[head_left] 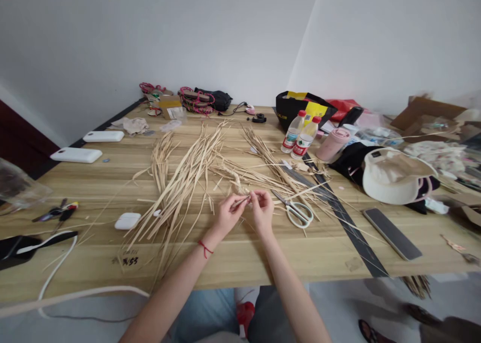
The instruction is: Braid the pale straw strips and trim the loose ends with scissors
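Both of my hands meet over the wooden table [210, 278], near its front middle. My left hand [230, 214] pinches the end of a braided straw piece [236, 178], and my right hand [262, 210] grips it close by, fingertips almost touching. The braid curves away from my fingers towards the back. Loose straw strips [188, 172] fan out to the left of my hands, and more strips [263, 147] spread behind and to the right. Just right of my right hand lie scissors [299, 215] with pale green handles. My fingers hide the exact spot being held.
Two water bottles [296, 135] and a pink cup [332, 143] stand back right, near a white cap [398, 175] and a phone [391, 232]. At left are a white earphone case [128, 221], white power banks [76, 155] and a white cable [56, 273]. Another person's foot [370, 330] shows at lower right.
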`<state>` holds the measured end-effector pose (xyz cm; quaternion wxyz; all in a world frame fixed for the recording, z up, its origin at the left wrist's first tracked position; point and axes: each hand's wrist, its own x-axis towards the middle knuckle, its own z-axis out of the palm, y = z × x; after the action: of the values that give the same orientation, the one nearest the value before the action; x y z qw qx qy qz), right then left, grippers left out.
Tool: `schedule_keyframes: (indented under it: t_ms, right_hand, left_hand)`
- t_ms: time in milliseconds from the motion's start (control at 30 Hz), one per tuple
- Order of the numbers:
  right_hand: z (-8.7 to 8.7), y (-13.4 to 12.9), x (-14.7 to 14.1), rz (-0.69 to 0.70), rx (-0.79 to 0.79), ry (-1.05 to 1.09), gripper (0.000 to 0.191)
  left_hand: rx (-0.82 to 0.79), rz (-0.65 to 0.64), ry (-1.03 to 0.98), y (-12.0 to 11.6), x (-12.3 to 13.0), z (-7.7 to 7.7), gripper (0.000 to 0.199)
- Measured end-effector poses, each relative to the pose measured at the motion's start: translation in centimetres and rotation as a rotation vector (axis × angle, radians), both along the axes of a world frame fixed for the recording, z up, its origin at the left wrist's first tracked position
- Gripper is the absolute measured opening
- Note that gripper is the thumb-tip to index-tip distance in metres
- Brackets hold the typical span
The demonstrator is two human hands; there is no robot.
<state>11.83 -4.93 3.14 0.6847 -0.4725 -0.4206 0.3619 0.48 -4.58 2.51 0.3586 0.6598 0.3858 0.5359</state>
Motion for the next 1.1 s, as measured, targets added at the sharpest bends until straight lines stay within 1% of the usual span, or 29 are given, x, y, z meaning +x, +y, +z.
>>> schedule_keyframes:
  t_ms: [100,167,300,400,500,700,767,800,833,900,1000,1033,1100]
  right_hand:
    - [0.0,-0.1,0.0,-0.018,0.033,-0.042,0.02]
    - [0.1,-0.2,0.0,-0.011,0.058,-0.067,0.017]
    - [0.2,-0.5,0.0,-0.051,0.118,-0.205,0.012]
    - [0.1,-0.6,0.2,-0.091,0.174,-0.36,0.009]
    - [-0.3,-0.4,0.5,-0.098,0.246,-0.496,0.008]
    - [-1.6,0.3,1.0,-0.068,0.309,-0.673,0.01]
    - [-1.8,0.4,1.0,-0.067,0.319,-0.719,0.01]
    - [-1.8,0.5,1.0,-0.072,0.325,-0.735,0.01]
    - [-1.8,0.5,1.0,-0.077,0.332,-0.745,0.01]
    - [-1.8,0.5,0.9,-0.085,0.339,-0.757,0.01]
    - [-1.8,0.4,0.8,-0.077,0.325,-0.757,0.01]
    - [-1.8,0.4,0.8,-0.07,0.316,-0.753,0.01]
    - [-1.8,0.4,0.8,-0.054,0.297,-0.749,0.011]
  left_hand:
    - [-0.081,-0.002,-0.095,0.2,0.2,0.0,0.017]
    - [-0.204,-0.008,-0.207,0.5,0.3,0.0,0.02]
    - [-0.471,-0.103,-0.44,0.7,0.7,0.1,0.031]
    - [-0.58,-0.163,-0.54,0.7,0.8,0.2,0.034]
    - [-0.632,-0.168,-0.538,0.6,0.8,0.3,0.036]
    - [-0.597,-0.007,-0.417,0.6,0.7,-0.2,0.04]
    - [-0.541,0.038,-0.341,0.6,0.6,-0.3,0.04]
    - [-0.478,0.069,-0.284,0.5,0.6,-0.4,0.04]
    - [-0.391,0.105,-0.206,0.4,0.5,-0.3,0.038]
    - [-0.166,0.171,0.01,0.2,0.2,-0.3,0.031]
    - [0.172,0.207,0.392,-0.2,-0.5,0.0,0.023]
    - [0.254,0.21,0.498,-0.2,-0.7,0.1,0.023]
    - [0.358,0.217,0.641,-0.2,-1.2,0.3,0.023]
